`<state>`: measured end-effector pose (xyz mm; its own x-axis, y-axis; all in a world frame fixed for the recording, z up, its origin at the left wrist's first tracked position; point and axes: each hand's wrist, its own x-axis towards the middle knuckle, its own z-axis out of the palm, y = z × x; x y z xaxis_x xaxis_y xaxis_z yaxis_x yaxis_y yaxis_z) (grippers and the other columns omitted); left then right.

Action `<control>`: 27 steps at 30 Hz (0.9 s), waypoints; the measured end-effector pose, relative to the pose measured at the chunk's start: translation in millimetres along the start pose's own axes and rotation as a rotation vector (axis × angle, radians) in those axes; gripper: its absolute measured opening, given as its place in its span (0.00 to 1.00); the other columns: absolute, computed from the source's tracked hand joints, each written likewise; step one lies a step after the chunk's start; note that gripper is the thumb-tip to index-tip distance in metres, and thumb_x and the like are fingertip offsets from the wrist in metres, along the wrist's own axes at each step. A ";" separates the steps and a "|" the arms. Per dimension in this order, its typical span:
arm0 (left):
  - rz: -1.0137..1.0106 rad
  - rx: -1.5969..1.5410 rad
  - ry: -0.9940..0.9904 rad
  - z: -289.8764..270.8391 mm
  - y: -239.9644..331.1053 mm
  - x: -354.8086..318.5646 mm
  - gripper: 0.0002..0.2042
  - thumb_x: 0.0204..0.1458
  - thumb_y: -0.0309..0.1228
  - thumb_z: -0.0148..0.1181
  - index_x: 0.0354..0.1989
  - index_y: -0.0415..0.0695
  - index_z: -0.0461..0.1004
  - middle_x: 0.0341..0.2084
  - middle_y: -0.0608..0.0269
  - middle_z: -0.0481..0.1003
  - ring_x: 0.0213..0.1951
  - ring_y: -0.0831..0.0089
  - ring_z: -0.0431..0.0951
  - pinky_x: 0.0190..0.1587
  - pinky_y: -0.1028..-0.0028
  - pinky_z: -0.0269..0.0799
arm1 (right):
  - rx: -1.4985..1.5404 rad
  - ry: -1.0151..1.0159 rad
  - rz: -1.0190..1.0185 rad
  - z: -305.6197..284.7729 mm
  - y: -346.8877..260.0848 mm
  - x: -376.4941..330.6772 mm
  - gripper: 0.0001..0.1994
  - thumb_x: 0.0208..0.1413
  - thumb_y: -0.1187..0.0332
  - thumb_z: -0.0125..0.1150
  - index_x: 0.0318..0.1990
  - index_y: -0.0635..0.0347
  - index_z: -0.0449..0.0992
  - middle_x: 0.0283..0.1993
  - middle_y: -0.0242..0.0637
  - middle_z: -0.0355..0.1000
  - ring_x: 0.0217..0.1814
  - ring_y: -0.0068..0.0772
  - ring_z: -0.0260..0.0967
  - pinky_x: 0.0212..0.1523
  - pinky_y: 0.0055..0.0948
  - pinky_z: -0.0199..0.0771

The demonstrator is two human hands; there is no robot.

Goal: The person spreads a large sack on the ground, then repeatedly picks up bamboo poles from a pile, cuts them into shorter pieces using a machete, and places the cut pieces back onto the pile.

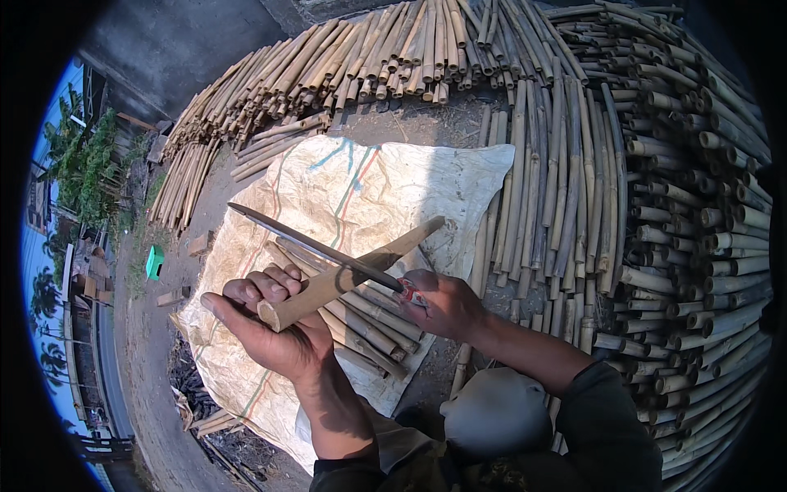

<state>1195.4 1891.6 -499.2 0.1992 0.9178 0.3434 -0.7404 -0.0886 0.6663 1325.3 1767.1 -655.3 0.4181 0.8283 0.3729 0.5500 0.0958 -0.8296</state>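
The left hand [275, 328] grips a pale bamboo stick [344, 277] (cut end toward us). The right hand [443, 303] is closed on a long knife [316, 246], laid across it.

The short tan bamboo stick [344, 275] held in the left hand [275, 328] crosses under the long grey metal blade [316, 246] gripped by the right hand [443, 303], above cut sticks [369, 324] lying on a white woven plastic sack [344, 184], with stacked bamboo poles [656, 205] behind and to the right.
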 end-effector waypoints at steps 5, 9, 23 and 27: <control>0.265 0.091 -0.151 -7.4 -5.8 -2.2 0.25 0.72 0.53 0.33 0.28 0.48 0.65 0.17 0.62 0.66 0.19 0.69 0.67 0.29 0.72 0.67 | -0.050 -0.107 0.377 8.5 5.2 7.4 0.14 0.62 0.64 0.62 0.46 0.66 0.74 0.36 0.56 0.77 0.40 0.59 0.78 0.37 0.46 0.77; 0.253 0.121 -0.043 -11.8 -10.7 -1.8 0.25 0.73 0.50 0.31 0.26 0.47 0.62 0.18 0.64 0.63 0.21 0.70 0.66 0.27 0.71 0.68 | 0.072 -0.031 0.212 13.8 11.3 4.7 0.12 0.62 0.64 0.62 0.45 0.65 0.73 0.33 0.56 0.77 0.37 0.62 0.77 0.36 0.48 0.77; 0.159 0.074 -0.013 -22.0 2.0 -1.9 0.31 0.70 0.59 0.32 0.25 0.47 0.67 0.19 0.63 0.65 0.25 0.71 0.67 0.33 0.71 0.67 | 0.025 -0.042 0.027 36.6 3.0 8.3 0.13 0.56 0.66 0.67 0.45 0.60 0.74 0.34 0.48 0.78 0.35 0.54 0.80 0.36 0.47 0.81; 0.192 0.120 0.116 -25.5 0.6 -5.6 0.29 0.70 0.59 0.35 0.29 0.47 0.68 0.20 0.64 0.65 0.24 0.71 0.68 0.31 0.71 0.68 | -0.042 -0.018 0.124 28.7 9.9 13.8 0.12 0.58 0.65 0.66 0.43 0.62 0.73 0.33 0.51 0.78 0.36 0.55 0.80 0.37 0.46 0.80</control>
<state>1177.5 1896.3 -517.6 -0.0173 0.9174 0.3977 -0.6747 -0.3042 0.6725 1315.8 1795.3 -670.2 0.4719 0.8422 0.2606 0.5247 -0.0308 -0.8507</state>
